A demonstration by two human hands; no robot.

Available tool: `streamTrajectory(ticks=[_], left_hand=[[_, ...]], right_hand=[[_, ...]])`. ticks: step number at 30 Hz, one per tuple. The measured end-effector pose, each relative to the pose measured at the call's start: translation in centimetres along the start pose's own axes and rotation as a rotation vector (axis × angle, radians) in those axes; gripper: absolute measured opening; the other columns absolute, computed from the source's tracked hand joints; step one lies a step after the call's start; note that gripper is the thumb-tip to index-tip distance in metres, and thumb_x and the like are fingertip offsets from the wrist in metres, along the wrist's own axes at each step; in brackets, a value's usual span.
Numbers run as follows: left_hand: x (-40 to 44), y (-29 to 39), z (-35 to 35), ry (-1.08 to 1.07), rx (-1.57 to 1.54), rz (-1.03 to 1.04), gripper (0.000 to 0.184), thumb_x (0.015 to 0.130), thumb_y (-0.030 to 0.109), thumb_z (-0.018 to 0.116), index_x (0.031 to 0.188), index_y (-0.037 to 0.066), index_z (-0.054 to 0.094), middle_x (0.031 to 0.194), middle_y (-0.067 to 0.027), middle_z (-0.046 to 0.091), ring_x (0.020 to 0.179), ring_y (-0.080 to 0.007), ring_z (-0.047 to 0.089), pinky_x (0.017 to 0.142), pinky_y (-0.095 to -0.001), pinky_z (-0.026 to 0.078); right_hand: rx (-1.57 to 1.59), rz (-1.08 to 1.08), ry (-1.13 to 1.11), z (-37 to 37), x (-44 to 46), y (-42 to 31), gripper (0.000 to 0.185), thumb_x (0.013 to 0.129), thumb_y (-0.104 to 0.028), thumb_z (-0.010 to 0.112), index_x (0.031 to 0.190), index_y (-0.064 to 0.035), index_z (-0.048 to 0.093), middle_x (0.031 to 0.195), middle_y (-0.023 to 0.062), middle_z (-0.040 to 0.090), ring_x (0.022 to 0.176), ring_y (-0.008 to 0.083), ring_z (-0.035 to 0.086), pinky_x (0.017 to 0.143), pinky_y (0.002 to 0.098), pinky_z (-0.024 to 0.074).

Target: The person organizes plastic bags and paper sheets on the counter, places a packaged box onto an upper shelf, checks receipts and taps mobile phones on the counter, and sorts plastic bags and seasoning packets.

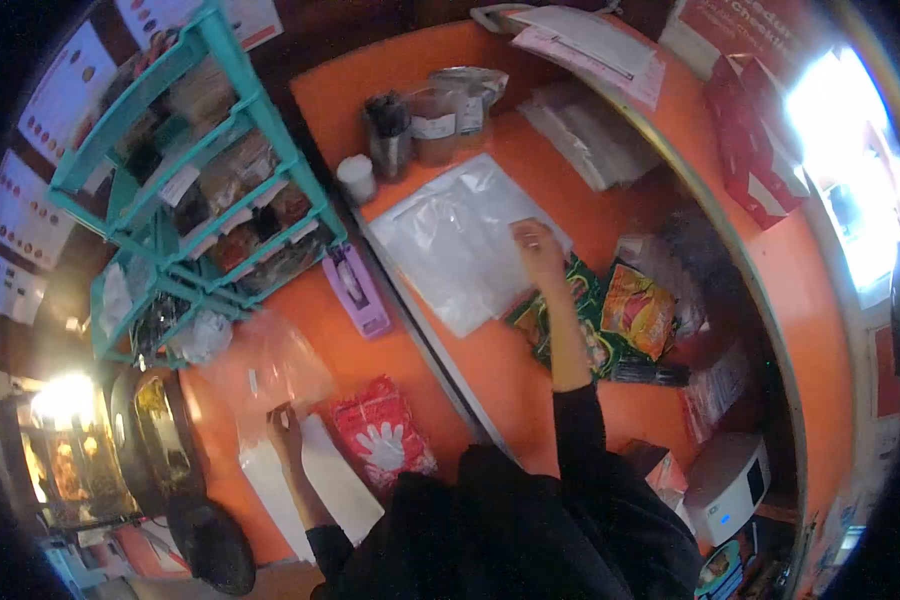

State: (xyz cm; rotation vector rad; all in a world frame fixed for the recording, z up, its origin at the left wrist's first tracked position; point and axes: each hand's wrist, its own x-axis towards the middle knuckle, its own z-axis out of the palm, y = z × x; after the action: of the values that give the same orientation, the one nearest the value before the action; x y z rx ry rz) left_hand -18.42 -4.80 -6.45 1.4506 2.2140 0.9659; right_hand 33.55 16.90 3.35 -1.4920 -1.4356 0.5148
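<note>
Watching remotely, I noted a clear plastic bag (pixel 285 350) flat on the surface (pixel 410 362), left hand (pixel 285 432) bunched at its edge; right hand (pixel 540 256) half-curled above glossy pale plastic (pixel 450 228). Couldn't tell whether either pinched. Both plastics seemed light, limp, slippery; corners looked the best hold.

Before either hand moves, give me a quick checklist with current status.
1. Both hands visible: ok, left hand and right hand both show.
2. Left hand's grip on the clear plastic: cannot tell, fingertips at its edge are too blurred.
3. Right hand's grip on the pale plastic sheeting: cannot tell, the hand is over its right side.
4. Tape dispenser uncovered: ok, nothing lies on it.
5. Space under right forearm free: not ok, green packets lie there.
</note>
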Motion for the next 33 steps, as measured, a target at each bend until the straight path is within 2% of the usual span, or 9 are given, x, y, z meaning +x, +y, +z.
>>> streamTrajectory(ticks=[4, 6, 8, 11, 17, 23, 26, 28, 33], left_hand=[[0.0, 2.5, -0.2, 0.167, 0.142, 0.174, 0.013, 0.084, 0.007, 0.055, 0.092, 0.000, 0.061, 0.093, -0.0173, 0.059, 0.094, -0.0304, 0.055, 0.084, -0.0395, 0.043], [-0.2, 4.1, -0.7, 0.274, 0.174, 0.210, 0.010, 0.081, 0.000, 0.055, 0.089, 0.000, 0.060, 0.092, -0.0162, 0.057, 0.094, -0.0300, 0.055, 0.085, -0.0403, 0.043], [-0.3, 5.5, -1.4, 0.275, 0.154, 0.218, 0.011, 0.080, -0.001, 0.053, 0.088, 0.000, 0.059, 0.089, -0.0163, 0.057, 0.093, -0.0317, 0.054, 0.084, -0.0409, 0.043], [-0.9, 5.6, -2.3, 0.238, 0.167, 0.166, 0.012, 0.077, -0.003, 0.051, 0.085, 0.000, 0.059, 0.088, -0.0164, 0.055, 0.089, -0.0322, 0.053, 0.082, -0.0417, 0.042], [0.8, 5.3, -1.8, 0.262, 0.238, 0.256, 0.008, 0.078, 0.001, 0.053, 0.082, 0.001, 0.060, 0.085, -0.0127, 0.052, 0.088, -0.0288, 0.051, 0.082, -0.0396, 0.041], [4.0, 15.7, 2.1, 0.245, -0.066, 0.270, 0.008, 0.082, 0.001, 0.052, 0.084, 0.000, 0.060, 0.086, -0.0090, 0.055, 0.088, -0.0218, 0.053, 0.080, -0.0326, 0.044], [3.9, 20.8, 7.7, -0.014, -0.628, 0.195, 0.015, 0.078, 0.003, 0.054, 0.090, -0.001, 0.061, 0.091, -0.0074, 0.058, 0.092, -0.0186, 0.054, 0.082, -0.0283, 0.044], [2.4, 24.4, 10.8, -0.430, -0.881, 0.090, 0.013, 0.085, 0.002, 0.051, 0.094, 0.002, 0.060, 0.095, -0.0066, 0.057, 0.091, -0.0164, 0.056, 0.081, -0.0279, 0.043], [-3.8, 30.5, 14.2, -0.865, -0.970, 0.241, 0.016, 0.091, 0.003, 0.048, 0.103, 0.000, 0.057, 0.095, -0.0070, 0.057, 0.092, -0.0145, 0.055, 0.081, -0.0284, 0.045]], right_hand=[[-0.164, 0.184, 0.231, -5.4, 8.7, 8.6, 0.027, 0.086, -0.022, 0.056, 0.094, 0.0038, 0.061, 0.091, 0.0153, 0.064, 0.086, 0.0226, 0.061, 0.075, 0.0356, 0.0458], [-0.277, -0.099, 0.412, -8.9, 11.8, 9.4, 0.044, 0.083, -0.029, 0.058, 0.112, 0.0050, 0.055, 0.103, 0.0235, 0.062, 0.095, 0.0377, 0.060, 0.082, 0.0436, 0.0456], [-0.799, 0.367, 0.471, -10.9, 16.4, 17.5, 0.050, 0.084, -0.029, 0.059, 0.118, 0.0060, 0.049, 0.113, 0.0244, 0.058, 0.102, 0.0408, 0.057, 0.086, 0.0480, 0.0436], [-0.890, 0.672, 0.422, -14.3, 17.1, 18.5, 0.046, 0.085, -0.027, 0.058, 0.118, 0.0044, 0.050, 0.112, 0.0223, 0.058, 0.099, 0.0375, 0.057, 0.082, 0.0449, 0.0445], [-0.495, 0.500, 0.518, -16.8, 21.0, 17.0, 0.040, 0.086, -0.023, 0.055, 0.117, 0.0013, 0.050, 0.108, 0.0181, 0.058, 0.093, 0.0308, 0.057, 0.076, 0.0388, 0.0461], [0.600, 0.293, 0.692, -19.2, 20.3, 8.3, 0.034, 0.087, -0.019, 0.053, 0.116, -0.0019, 0.051, 0.104, 0.0139, 0.059, 0.087, 0.0241, 0.058, 0.070, 0.0328, 0.0478], [0.853, 0.297, 0.741, -18.7, 14.4, 3.3, 0.031, 0.088, -0.017, 0.051, 0.116, -0.0034, 0.051, 0.102, 0.0118, 0.059, 0.084, 0.0208, 0.058, 0.066, 0.0297, 0.0486], [0.927, 0.305, 0.783, -18.6, 10.5, 1.4, 0.030, 0.088, -0.016, 0.051, 0.115, -0.0045, 0.052, 0.101, 0.0103, 0.059, 0.082, 0.0185, 0.058, 0.064, 0.0277, 0.0492], [0.944, 0.245, 0.903, -24.2, 5.2, 6.0, 0.029, 0.087, -0.013, 0.051, 0.115, -0.0065, 0.053, 0.101, 0.0073, 0.059, 0.077, 0.0158, 0.058, 0.061, 0.0257, 0.0491]])
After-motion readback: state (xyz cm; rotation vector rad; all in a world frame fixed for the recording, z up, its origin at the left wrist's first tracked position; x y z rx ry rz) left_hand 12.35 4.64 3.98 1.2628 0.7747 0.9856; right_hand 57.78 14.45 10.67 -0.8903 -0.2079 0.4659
